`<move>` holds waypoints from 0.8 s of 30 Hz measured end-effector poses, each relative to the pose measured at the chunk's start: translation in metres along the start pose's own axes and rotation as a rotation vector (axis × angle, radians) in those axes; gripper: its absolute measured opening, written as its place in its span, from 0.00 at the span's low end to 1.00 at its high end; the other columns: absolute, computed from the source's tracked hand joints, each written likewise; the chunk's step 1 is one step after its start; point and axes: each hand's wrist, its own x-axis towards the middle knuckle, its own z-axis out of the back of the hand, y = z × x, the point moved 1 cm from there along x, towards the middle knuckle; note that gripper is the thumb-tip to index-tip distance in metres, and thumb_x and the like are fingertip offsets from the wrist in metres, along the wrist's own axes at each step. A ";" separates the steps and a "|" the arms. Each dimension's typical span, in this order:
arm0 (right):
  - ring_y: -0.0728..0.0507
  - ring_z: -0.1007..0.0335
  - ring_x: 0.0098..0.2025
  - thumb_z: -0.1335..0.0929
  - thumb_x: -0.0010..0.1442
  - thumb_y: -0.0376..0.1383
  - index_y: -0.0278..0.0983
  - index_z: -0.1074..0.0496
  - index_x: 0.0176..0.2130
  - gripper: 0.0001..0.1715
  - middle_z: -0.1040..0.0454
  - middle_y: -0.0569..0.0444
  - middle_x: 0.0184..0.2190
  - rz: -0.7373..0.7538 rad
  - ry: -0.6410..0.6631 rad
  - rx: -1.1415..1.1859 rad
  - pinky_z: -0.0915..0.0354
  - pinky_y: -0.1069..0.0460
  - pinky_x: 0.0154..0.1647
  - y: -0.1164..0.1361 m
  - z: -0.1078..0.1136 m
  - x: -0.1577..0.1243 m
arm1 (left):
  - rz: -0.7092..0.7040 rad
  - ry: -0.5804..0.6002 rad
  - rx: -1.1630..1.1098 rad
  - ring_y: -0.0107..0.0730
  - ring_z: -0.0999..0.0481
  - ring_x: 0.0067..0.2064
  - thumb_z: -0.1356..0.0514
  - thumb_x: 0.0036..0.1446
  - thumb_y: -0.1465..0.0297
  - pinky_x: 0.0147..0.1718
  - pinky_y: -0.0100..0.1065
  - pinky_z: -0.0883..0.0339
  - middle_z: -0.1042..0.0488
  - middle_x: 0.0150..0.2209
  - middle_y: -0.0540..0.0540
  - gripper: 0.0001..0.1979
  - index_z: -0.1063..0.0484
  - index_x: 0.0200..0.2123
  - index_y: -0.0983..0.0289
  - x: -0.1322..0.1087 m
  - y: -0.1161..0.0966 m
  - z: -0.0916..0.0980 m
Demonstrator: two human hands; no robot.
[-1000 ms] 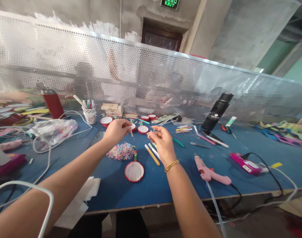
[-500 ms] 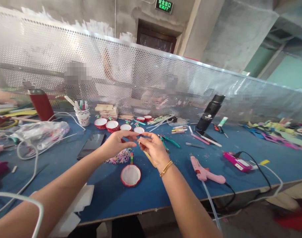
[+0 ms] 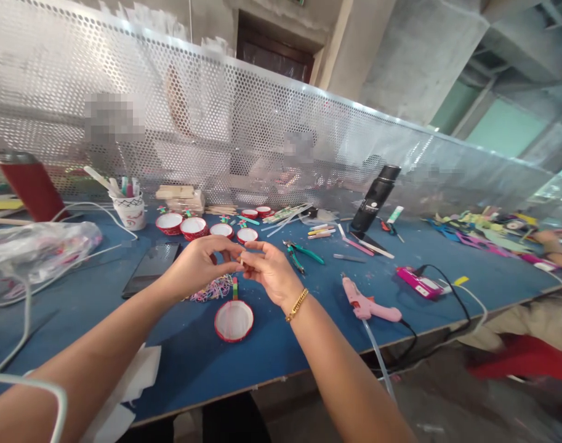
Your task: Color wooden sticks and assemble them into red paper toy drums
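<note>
My left hand (image 3: 202, 261) and my right hand (image 3: 271, 271) meet above the table, fingertips almost touching. The right thumb and fingers are pinched on a small pale piece (image 3: 242, 261), too small to name. My left thumb and fingertips close on the same spot from the other side. Below the hands lies a round red-rimmed dish with a white inside (image 3: 234, 321), a red and green strip (image 3: 235, 288) standing out from its far edge. A heap of thin multicoloured strands (image 3: 213, 289) is partly hidden behind my left hand.
Several red-rimmed dishes (image 3: 192, 227) stand behind the hands. Green-handled pliers (image 3: 303, 253) and a pink glue gun (image 3: 368, 303) with its cable lie to the right. A black phone (image 3: 151, 269), plastic bag (image 3: 45, 243) and pen cup (image 3: 128, 210) are left. A black bottle (image 3: 375, 198) stands behind.
My left fingertips have come in to the small piece by my right fingers. The view has swung to the right, so the table's things sit further left, and another person's arm shows at the right edge.
</note>
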 end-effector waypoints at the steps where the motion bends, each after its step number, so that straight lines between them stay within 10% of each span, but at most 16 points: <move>1: 0.50 0.29 0.28 0.21 0.40 0.43 0.37 0.33 0.44 0.34 0.25 0.59 0.27 -0.002 0.000 -0.014 0.32 0.53 0.30 0.001 0.000 0.000 | 0.010 -0.005 -0.013 0.27 0.25 0.32 0.32 0.53 0.65 0.29 0.25 0.32 0.22 0.32 0.52 0.10 0.20 0.37 0.63 0.000 0.001 0.000; 8: 0.44 0.26 0.47 0.28 0.58 0.49 0.40 0.33 0.53 0.28 0.24 0.49 0.48 0.326 -0.159 -0.556 0.30 0.49 0.45 0.036 0.007 -0.075 | 0.125 -0.062 -0.193 0.31 0.23 0.34 0.29 0.47 0.63 0.32 0.30 0.29 0.21 0.32 0.54 0.15 0.19 0.38 0.64 0.000 0.020 0.005; 14: 0.39 0.26 0.44 0.36 0.65 0.43 0.40 0.26 0.48 0.15 0.22 0.48 0.43 0.511 -0.539 -1.422 0.32 0.42 0.48 0.082 0.093 -0.156 | 0.180 -0.046 -0.262 0.30 0.25 0.33 0.28 0.44 0.61 0.33 0.30 0.30 0.21 0.30 0.53 0.18 0.18 0.37 0.64 0.001 0.022 0.004; 19: 0.31 0.34 0.55 0.35 0.59 0.31 0.36 0.28 0.56 0.25 0.25 0.41 0.50 0.068 -0.586 -2.044 0.39 0.39 0.55 0.094 0.179 -0.157 | 0.192 -0.020 -0.241 0.28 0.28 0.31 0.28 0.43 0.60 0.31 0.29 0.33 0.24 0.28 0.51 0.19 0.18 0.38 0.63 0.002 0.026 0.004; 24: 0.31 0.33 0.54 0.36 0.56 0.29 0.44 0.35 0.63 0.36 0.28 0.42 0.53 -0.309 -0.339 -1.993 0.40 0.41 0.51 0.077 0.208 -0.144 | 0.223 0.001 -0.242 0.25 0.31 0.29 0.29 0.44 0.60 0.28 0.28 0.37 0.28 0.26 0.49 0.18 0.18 0.39 0.62 0.001 0.029 0.005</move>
